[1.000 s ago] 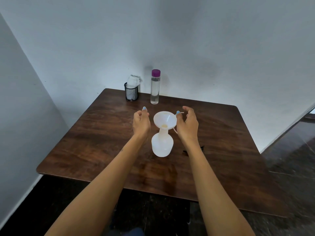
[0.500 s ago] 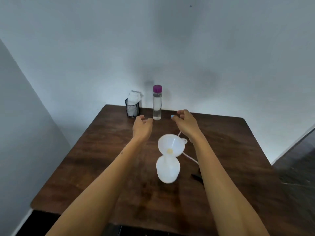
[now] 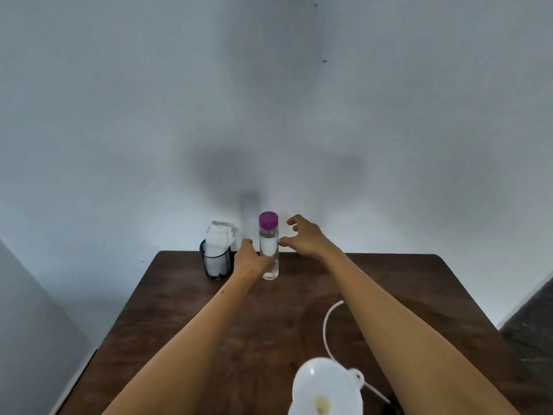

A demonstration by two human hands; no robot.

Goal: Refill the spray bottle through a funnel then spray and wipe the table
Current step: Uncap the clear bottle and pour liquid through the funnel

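A clear water bottle (image 3: 268,245) with a purple cap (image 3: 268,220) stands upright near the table's far edge. My left hand (image 3: 250,260) is at its lower part, with fingers curled round it. To the right of the cap hovers my right hand (image 3: 305,238), fingers spread and curved, holding nothing, its thumb tip close to the bottle's side. A white funnel (image 3: 326,387) shows at the bottom edge; the spray bottle under it is out of view. A thin white dip tube (image 3: 326,324) curves across the wood beside my right forearm.
A black mesh cup (image 3: 216,265) stuffed with white cloths (image 3: 218,238) stands just left of the water bottle. The dark wooden table (image 3: 179,310) sits against a pale wall, with its far edge right behind the bottle and the floor dropping off at the right.
Both hands have left the funnel and reached forward to the water bottle. The view has tilted up, so the funnel now sits at the bottom edge.
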